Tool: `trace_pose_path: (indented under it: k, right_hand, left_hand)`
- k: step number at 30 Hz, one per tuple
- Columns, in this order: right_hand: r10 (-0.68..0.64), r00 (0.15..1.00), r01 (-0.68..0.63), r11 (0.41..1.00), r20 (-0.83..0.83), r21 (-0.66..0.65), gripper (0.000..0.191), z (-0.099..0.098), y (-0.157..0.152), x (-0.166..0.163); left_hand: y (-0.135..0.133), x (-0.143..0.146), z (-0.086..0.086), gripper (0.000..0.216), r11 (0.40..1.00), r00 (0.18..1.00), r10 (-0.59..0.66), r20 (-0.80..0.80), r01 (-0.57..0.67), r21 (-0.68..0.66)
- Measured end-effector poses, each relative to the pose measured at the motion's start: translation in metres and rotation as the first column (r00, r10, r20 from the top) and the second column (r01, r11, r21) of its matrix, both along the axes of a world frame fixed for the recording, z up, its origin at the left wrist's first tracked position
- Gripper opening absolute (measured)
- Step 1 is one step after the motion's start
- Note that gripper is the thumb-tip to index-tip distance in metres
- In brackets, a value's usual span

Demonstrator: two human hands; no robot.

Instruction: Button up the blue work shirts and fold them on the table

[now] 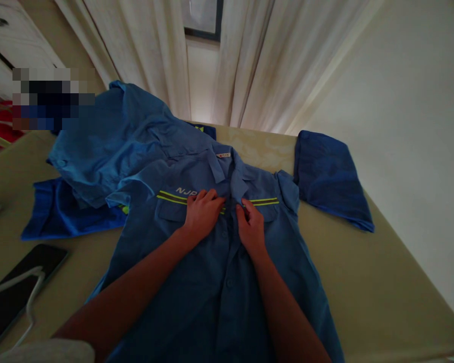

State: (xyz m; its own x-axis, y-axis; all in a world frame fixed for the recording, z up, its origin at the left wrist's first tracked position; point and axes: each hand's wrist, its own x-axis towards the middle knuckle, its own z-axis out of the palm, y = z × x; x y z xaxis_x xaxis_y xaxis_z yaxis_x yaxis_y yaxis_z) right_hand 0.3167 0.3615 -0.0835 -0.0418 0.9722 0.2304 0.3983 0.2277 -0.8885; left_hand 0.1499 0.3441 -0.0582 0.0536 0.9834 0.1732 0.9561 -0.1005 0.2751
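Note:
A blue work shirt with neon yellow chest stripes lies flat, front up, on the beige table. My left hand rests on the shirt's chest just left of the button placket, fingers curled and pinching the fabric edge. My right hand is on the other side of the placket, fingers bent and pinched on the cloth near a button. Both hands meet at the shirt's centre line just below the collar.
Another blue shirt lies crumpled at the back left over a darker blue garment. A folded dark blue cloth sits at the right. A black tablet with a white cable lies near left. Curtains hang behind.

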Motion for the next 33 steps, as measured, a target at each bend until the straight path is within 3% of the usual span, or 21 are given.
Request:
trace_pose_path:
  k: [8, 14, 18, 23, 27, 33]
  right_hand:
    - [0.027, 0.999, -0.027, 0.999, 0.021, 0.024, 0.03, 0.002, -0.006, -0.002]
    - [-0.015, 0.985, -0.022, 0.977, 0.169, 0.21, 0.023, 0.016, -0.015, -0.005]
    - [-0.033, 0.987, -0.01, 0.963, 0.154, 0.269, 0.015, 0.019, -0.015, -0.004]
    - [-0.014, 0.985, -0.035, 0.96, 0.174, 0.277, 0.016, 0.012, -0.011, -0.001]
    - [-0.068, 0.979, 0.014, 0.965, 0.195, 0.264, 0.014, 0.009, -0.011, 0.0]
    - [-0.129, 0.97, 0.075, 0.965, 0.206, 0.251, 0.012, 0.011, -0.013, -0.001]
  left_hand:
    - [0.004, 0.001, -0.007, 0.024, 0.983, 0.99, -0.134, 0.048, 0.126, 0.134]
    - [0.0, 0.001, -0.005, 0.029, 0.956, 0.974, -0.207, 0.095, 0.181, 0.233]
    - [0.0, 0.004, -0.003, 0.029, 0.948, 0.962, -0.258, 0.089, 0.235, 0.216]
    - [0.003, 0.004, -0.006, 0.028, 0.941, 0.946, -0.269, 0.184, 0.217, 0.259]
    - [0.007, 0.0, -0.012, 0.021, 0.901, 0.888, -0.371, 0.27, 0.274, 0.336]
    - [0.008, -0.001, -0.014, 0.016, 0.893, 0.882, -0.397, 0.254, 0.307, 0.33]
